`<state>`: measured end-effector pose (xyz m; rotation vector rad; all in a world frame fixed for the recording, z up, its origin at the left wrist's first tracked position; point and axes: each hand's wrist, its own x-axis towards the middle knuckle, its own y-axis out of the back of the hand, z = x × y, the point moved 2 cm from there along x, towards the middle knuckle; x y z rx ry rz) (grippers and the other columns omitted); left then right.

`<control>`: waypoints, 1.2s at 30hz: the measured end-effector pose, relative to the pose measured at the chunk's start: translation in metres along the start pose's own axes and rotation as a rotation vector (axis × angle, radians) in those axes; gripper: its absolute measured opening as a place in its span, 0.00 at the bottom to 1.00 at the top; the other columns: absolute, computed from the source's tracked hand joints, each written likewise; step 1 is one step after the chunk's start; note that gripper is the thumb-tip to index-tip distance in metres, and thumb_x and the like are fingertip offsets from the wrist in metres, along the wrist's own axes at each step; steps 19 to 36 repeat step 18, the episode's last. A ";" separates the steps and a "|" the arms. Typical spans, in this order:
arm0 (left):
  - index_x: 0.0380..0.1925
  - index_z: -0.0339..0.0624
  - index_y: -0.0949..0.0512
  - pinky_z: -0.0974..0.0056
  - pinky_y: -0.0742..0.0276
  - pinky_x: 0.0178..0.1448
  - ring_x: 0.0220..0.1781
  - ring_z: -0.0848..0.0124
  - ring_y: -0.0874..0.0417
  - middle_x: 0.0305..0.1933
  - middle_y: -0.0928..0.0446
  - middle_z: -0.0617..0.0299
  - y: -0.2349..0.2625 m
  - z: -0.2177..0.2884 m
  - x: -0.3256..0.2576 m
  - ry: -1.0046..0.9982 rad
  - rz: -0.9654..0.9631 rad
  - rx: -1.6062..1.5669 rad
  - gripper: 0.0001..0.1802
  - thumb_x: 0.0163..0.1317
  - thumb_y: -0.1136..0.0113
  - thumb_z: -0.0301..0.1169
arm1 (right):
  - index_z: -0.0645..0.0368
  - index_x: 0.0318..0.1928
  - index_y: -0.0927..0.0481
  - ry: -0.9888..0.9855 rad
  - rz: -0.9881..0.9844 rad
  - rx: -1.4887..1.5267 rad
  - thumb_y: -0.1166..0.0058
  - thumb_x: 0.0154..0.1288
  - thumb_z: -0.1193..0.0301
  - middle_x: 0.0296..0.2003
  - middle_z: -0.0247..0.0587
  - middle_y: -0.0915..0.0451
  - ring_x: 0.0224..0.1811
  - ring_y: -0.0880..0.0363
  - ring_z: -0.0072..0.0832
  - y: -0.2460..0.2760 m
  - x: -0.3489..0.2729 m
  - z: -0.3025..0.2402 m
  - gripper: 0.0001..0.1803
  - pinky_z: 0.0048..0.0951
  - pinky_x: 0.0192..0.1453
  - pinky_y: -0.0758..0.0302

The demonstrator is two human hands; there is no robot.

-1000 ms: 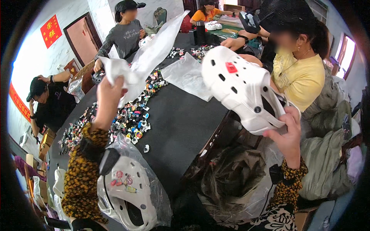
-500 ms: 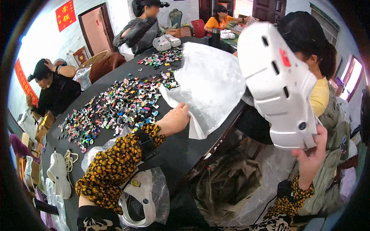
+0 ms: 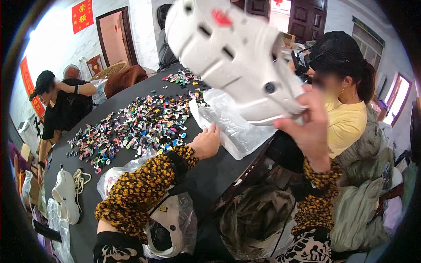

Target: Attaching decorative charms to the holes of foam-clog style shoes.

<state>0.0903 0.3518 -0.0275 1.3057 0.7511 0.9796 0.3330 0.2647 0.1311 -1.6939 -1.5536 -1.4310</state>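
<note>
A white clog [image 3: 237, 61] with a red charm and dark vent slots is raised in front of me. My right hand [image 3: 309, 122] grips it by the heel strap, thumb on the near side. Below it, a clear plastic bag [image 3: 237, 136] with a white edge lies on the table. My left hand [image 3: 206, 142] pinches the near edge of that bag. Under my left forearm, a second white clog [image 3: 173, 228] rests partly inside a clear bag, and my sleeve hides some of it.
Many small colourful shoe charms [image 3: 136, 118] are spread over the dark table [image 3: 109, 184]. Another white clog [image 3: 66, 197] stands at the left beside a coiled cord [image 3: 81, 182]. One person [image 3: 346, 118] in yellow sits close at the right, another [image 3: 66, 101] in black at the left.
The clog in my right hand has swung left and tipped over the table, above the plastic bag. My left hand stays at the bag's edge, shifted slightly.
</note>
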 end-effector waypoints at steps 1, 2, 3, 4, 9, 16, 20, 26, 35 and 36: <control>0.60 0.20 0.43 0.51 0.30 0.63 0.61 0.41 0.30 0.65 0.43 0.28 0.007 0.001 -0.011 -0.041 -0.025 0.069 0.33 0.64 0.48 0.37 | 0.61 0.36 0.28 0.097 -0.042 -0.163 0.23 0.35 0.69 0.44 0.47 0.31 0.46 0.28 0.40 -0.012 -0.006 0.011 0.28 0.36 0.50 0.29; 0.60 0.20 0.43 0.51 0.30 0.63 0.60 0.41 0.30 0.65 0.43 0.29 0.015 0.002 -0.023 -0.070 -0.071 0.134 0.34 0.63 0.46 0.37 | 0.61 0.36 0.28 0.101 -0.047 -0.234 0.23 0.35 0.68 0.44 0.50 0.33 0.46 0.29 0.44 -0.027 -0.014 0.025 0.29 0.36 0.49 0.30; 0.58 0.22 0.42 0.51 0.29 0.61 0.59 0.43 0.28 0.65 0.42 0.32 0.024 0.002 -0.037 -0.040 -0.150 0.131 0.33 0.62 0.44 0.37 | 0.61 0.36 0.28 0.099 -0.059 -0.234 0.24 0.36 0.67 0.44 0.50 0.33 0.47 0.29 0.45 -0.041 -0.022 0.042 0.29 0.37 0.50 0.30; 0.54 0.26 0.37 0.52 0.27 0.59 0.59 0.46 0.27 0.63 0.38 0.38 0.033 0.001 -0.056 -0.067 -0.206 0.174 0.27 0.63 0.45 0.36 | 0.61 0.37 0.28 0.070 -0.086 -0.248 0.24 0.37 0.66 0.45 0.50 0.33 0.48 0.29 0.46 -0.056 -0.032 0.059 0.28 0.38 0.51 0.30; 0.50 0.32 0.30 0.54 0.27 0.58 0.59 0.51 0.27 0.59 0.31 0.46 0.104 -0.012 -0.153 -0.066 -0.303 0.175 0.20 0.65 0.48 0.37 | 0.60 0.46 0.25 -0.218 -0.409 -0.476 0.31 0.48 0.62 0.63 0.58 0.44 0.56 0.31 0.56 -0.108 -0.067 0.126 0.27 0.42 0.58 0.30; 0.50 0.32 0.26 0.55 0.29 0.61 0.58 0.49 0.25 0.59 0.28 0.44 0.163 -0.012 -0.264 0.171 0.008 -0.002 0.20 0.60 0.41 0.31 | 0.61 0.50 0.23 -0.265 -0.451 -0.586 0.34 0.52 0.60 0.66 0.65 0.46 0.63 0.36 0.55 -0.135 -0.052 0.152 0.27 0.41 0.66 0.36; 0.50 0.33 0.26 0.55 0.29 0.61 0.58 0.51 0.25 0.58 0.28 0.44 0.162 -0.017 -0.287 0.235 0.078 -0.111 0.20 0.60 0.40 0.30 | 0.57 0.56 0.25 -0.365 -0.570 -0.557 0.33 0.50 0.60 0.70 0.65 0.52 0.71 0.49 0.55 -0.141 -0.052 0.163 0.32 0.38 0.73 0.46; 0.50 0.33 0.26 0.55 0.29 0.61 0.58 0.51 0.25 0.58 0.28 0.44 0.162 -0.017 -0.287 0.235 0.078 -0.111 0.20 0.60 0.40 0.30 | 0.57 0.56 0.25 -0.365 -0.570 -0.557 0.33 0.50 0.60 0.70 0.65 0.52 0.71 0.49 0.55 -0.141 -0.052 0.163 0.32 0.38 0.73 0.46; 0.50 0.33 0.26 0.55 0.29 0.61 0.58 0.51 0.25 0.58 0.28 0.44 0.162 -0.017 -0.287 0.235 0.078 -0.111 0.20 0.60 0.40 0.30 | 0.57 0.56 0.25 -0.365 -0.570 -0.557 0.33 0.50 0.60 0.70 0.65 0.52 0.71 0.49 0.55 -0.141 -0.052 0.163 0.32 0.38 0.73 0.46; 0.50 0.33 0.26 0.55 0.29 0.61 0.58 0.51 0.25 0.58 0.28 0.44 0.162 -0.017 -0.287 0.235 0.078 -0.111 0.20 0.60 0.40 0.30 | 0.57 0.56 0.25 -0.365 -0.570 -0.557 0.33 0.50 0.60 0.70 0.65 0.52 0.71 0.49 0.55 -0.141 -0.052 0.163 0.32 0.38 0.73 0.46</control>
